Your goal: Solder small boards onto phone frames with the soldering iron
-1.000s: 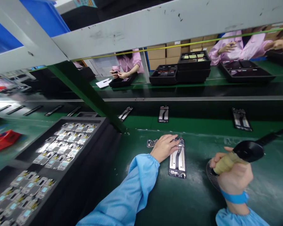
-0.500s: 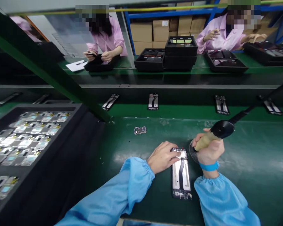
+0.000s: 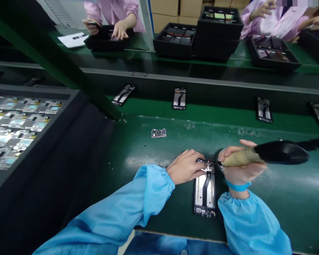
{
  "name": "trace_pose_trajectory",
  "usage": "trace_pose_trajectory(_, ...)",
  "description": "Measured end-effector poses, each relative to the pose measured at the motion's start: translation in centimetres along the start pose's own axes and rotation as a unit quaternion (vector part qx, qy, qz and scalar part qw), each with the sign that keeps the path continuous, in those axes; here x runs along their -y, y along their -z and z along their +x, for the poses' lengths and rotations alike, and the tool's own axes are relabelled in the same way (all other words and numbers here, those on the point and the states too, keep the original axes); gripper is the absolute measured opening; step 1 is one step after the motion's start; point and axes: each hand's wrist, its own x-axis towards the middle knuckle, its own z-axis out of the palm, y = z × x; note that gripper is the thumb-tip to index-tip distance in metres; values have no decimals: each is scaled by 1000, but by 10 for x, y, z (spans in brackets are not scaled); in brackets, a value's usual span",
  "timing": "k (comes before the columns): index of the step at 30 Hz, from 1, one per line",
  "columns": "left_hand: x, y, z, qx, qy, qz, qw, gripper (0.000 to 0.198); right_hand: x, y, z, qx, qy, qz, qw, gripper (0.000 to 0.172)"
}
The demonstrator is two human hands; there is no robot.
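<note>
The shiny green worktop [image 3: 271, 219] spreads across the lower part of the frame, and a dark green slanted metal post [image 3: 53, 53] cuts down through the upper left. Below that post, at the left edge, sits a deep black tray [image 3: 77, 148]. A black tool with a tan-wrapped handle [image 3: 280, 152] reaches in from the right, its cable trailing off that edge. My right hand [image 3: 241, 174], right of centre, is closed round that handle, and the tip is hidden from me. My left hand [image 3: 184, 167], at the centre, is partly open, fingers bent over the upper end of a black-edged silver phone frame [image 3: 200, 193]; whether they pinch anything small there I cannot tell. The frame lies flat just below and right of centre, innards bare, a black ribbon running down its length. I judge the work on it under way, not finished: it has no back cover on. More such frames [image 3: 179, 98] lie in a row across the middle. Silver parts [image 3: 9, 136] fill the tray. Smallest, a thin speckled circuit board [image 3: 158, 133] lies alone above my left hand, apart from the frame, not fitted to anything.
</note>
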Motion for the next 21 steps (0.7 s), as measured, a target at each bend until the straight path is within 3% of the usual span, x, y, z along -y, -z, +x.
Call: trace_pose_trajectory(21,-2,0,1,8,6,11,1000,27,-12,-2,-7,19,-11,6,1000,80)
